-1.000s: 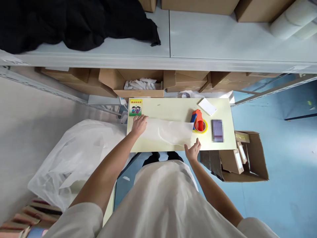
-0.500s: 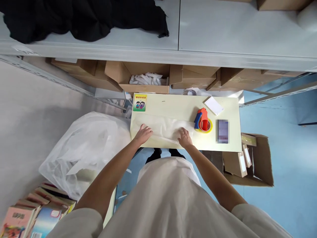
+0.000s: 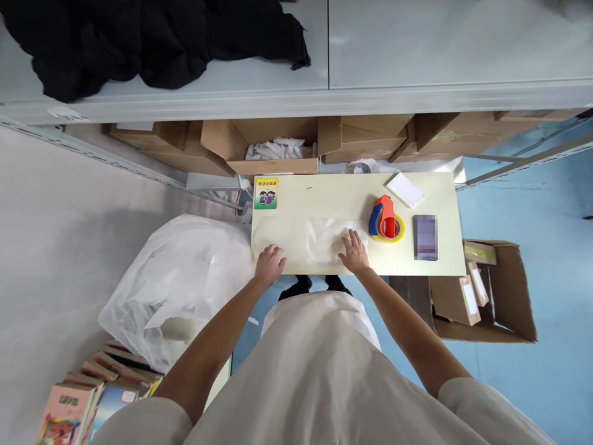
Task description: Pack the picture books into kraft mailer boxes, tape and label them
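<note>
A translucent, whitish plastic sheet (image 3: 319,238) lies flat along the near half of the small pale table (image 3: 333,194). On its lower left part rests my left hand (image 3: 270,264), fingers lying down on the surface and thumb apart. My right hand (image 3: 354,251) presses on the sheet's right end with its fingers spread. Just beyond that hand stands a red and blue tape dispenser (image 3: 385,217) with a roll of yellow-edged tape. A small book with a cartoon cover (image 3: 266,193) is at the table's far left corner.
On the table's right are a white pad (image 3: 406,189) and a blurred purple rectangle (image 3: 425,238). A large plastic bag (image 3: 185,272) and stacked books (image 3: 69,408) sit at left. An open carton (image 3: 509,296) is at right; a shelf with cardboard boxes (image 3: 273,167) stands behind.
The plastic sheet looks smoother and flatter than before. My left hand has slid toward the near edge, and my right hand has spread its fingers on the sheet. The view has shifted slightly.
</note>
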Demonstrator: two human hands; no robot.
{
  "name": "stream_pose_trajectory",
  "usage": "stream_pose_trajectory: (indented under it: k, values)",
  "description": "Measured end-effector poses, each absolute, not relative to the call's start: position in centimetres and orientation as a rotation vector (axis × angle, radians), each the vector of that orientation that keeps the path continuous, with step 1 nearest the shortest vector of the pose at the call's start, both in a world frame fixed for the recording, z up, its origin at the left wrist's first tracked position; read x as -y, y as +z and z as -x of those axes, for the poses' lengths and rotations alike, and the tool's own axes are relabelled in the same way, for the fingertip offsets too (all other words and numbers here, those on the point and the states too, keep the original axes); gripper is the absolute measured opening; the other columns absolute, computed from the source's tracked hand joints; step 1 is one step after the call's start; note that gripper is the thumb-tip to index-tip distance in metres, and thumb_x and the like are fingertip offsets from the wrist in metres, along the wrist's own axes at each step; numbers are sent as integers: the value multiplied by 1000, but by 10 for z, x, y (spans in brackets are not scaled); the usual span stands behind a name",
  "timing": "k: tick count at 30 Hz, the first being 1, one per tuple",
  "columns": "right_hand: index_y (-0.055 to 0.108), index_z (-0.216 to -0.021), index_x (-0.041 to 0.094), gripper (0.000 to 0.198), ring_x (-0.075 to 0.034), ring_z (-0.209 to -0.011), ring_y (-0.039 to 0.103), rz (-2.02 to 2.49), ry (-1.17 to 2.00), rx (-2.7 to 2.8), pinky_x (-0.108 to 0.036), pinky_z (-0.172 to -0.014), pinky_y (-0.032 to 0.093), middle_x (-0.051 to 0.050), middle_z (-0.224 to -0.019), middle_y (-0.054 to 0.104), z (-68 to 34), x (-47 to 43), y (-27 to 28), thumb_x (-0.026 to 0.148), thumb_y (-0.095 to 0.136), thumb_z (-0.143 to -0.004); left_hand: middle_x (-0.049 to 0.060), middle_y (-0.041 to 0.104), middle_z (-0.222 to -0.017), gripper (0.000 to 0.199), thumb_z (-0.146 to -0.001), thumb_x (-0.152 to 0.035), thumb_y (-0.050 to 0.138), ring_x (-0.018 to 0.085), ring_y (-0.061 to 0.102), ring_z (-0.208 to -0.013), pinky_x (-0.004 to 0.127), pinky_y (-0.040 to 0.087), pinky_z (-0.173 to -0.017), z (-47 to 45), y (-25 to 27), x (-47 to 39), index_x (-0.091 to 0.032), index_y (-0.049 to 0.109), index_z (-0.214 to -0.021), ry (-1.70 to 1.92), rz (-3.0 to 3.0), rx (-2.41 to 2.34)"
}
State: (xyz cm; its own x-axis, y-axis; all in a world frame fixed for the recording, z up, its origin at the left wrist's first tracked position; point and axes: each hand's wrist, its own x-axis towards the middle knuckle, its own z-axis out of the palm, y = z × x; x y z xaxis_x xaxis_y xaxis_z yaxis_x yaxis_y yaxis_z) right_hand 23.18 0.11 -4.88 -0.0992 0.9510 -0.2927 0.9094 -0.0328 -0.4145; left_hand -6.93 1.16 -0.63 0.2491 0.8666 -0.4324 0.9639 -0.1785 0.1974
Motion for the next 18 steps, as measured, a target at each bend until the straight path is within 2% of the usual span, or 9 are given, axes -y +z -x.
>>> stream_pose_trajectory:
  k: [2, 4, 7, 12, 18]
  values:
    - [34, -139, 17, 69, -34, -142, 7, 2090, 804, 2072, -51, -108, 23, -16, -155, 10, -228, -1, -48, 28, 62, -77, 17, 30, -147, 57, -85, -38, 48, 32, 26, -137, 45, 30, -106, 61, -11, -23, -16, 40, -137, -267, -2090, -1706]
    - [25, -144, 16, 82, -36, -142, 1, 2152, 850, 2030, -52, -108, 21, -17, -155, 3, -223, 1, -48, 32, 66, -74, 18, 9, -155, 79, -79, -45, 57, 36, 7, -142, 52, 21, -109, 53, -17, -30, -15, 25, -145, -318, -2026, -1709]
    - [17, -147, 17, 97, -38, -141, -1, 2223, 937, 2010, -52, -108, 21, -18, -155, -4, -217, 4, -51, 32, 72, -68, 18, -6, -155, 99, -72, -53, 62, 39, -4, -141, 61, 16, -107, 47, -28, -31, -16, 11, -148, -465, -1884, -1706]
    - [14, -148, 19, 98, -36, -142, -2, 2223, 992, 2036, -51, -109, 20, -17, -155, -7, -220, 11, -53, 34, 71, -70, 14, -11, -155, 102, -72, -55, 62, 38, -9, -141, 67, 15, -103, 56, -37, -17, -23, 3, -149, -492, -1843, -1703]
    - [14, -148, 18, 97, -36, -141, -7, 2197, 1024, 1992, -56, -109, 17, -17, -155, -8, -210, -6, -34, 41, 69, -71, 18, -10, -155, 105, -70, -57, 63, 39, -10, -141, 66, 10, -105, 62, -31, -22, -17, 5, -149, -225, -1727, -1766]
